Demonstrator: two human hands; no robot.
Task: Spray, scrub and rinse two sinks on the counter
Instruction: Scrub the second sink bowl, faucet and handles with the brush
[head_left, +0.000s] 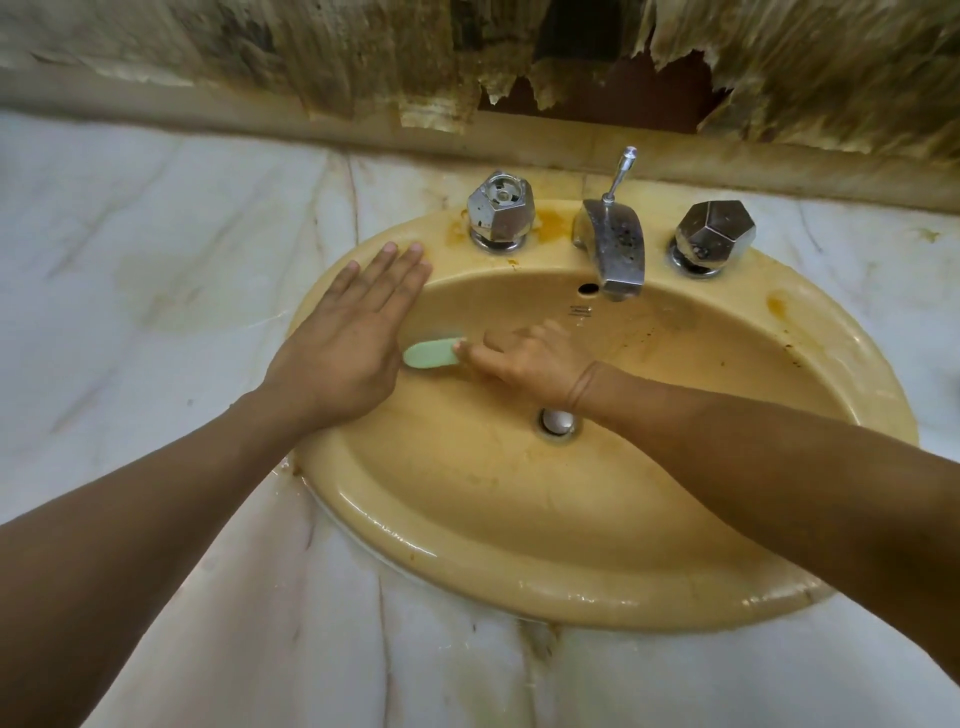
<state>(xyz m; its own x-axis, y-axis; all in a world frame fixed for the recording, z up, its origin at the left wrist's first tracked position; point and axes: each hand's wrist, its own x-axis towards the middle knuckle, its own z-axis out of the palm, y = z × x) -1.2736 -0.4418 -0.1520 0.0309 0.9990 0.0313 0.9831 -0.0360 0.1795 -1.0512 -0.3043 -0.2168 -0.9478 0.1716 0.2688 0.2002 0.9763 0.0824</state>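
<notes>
Forearms, both bare, cross the lower frame toward the basin.

- Scrubber (431, 354): pale green with a rounded end, low on the bowl's left wall. Brush or pad, cannot tell. Probably light and slick when wet, so it is best gripped well back from the working end.
- Right hand (530, 358): inside the bowl above the drain (558, 422), fingers curled round the scrubber.
- Left hand (343, 332): flat on the rim, fingers straight, holding nothing. It reads as a brace.
- Sink (519, 587): yellow oval basin set in the marble counter (156, 260), directly below the camera. The near rim shines wet. Glazed, rigid and fixed, likely slippery under a palm. Orange stains lie near the taps. No second sink is in view.
- Writing: a small dark mark (580, 312) sits under the overflow hole, too small to read.
- Spout (615, 249): spotted chrome, no water running.
</notes>
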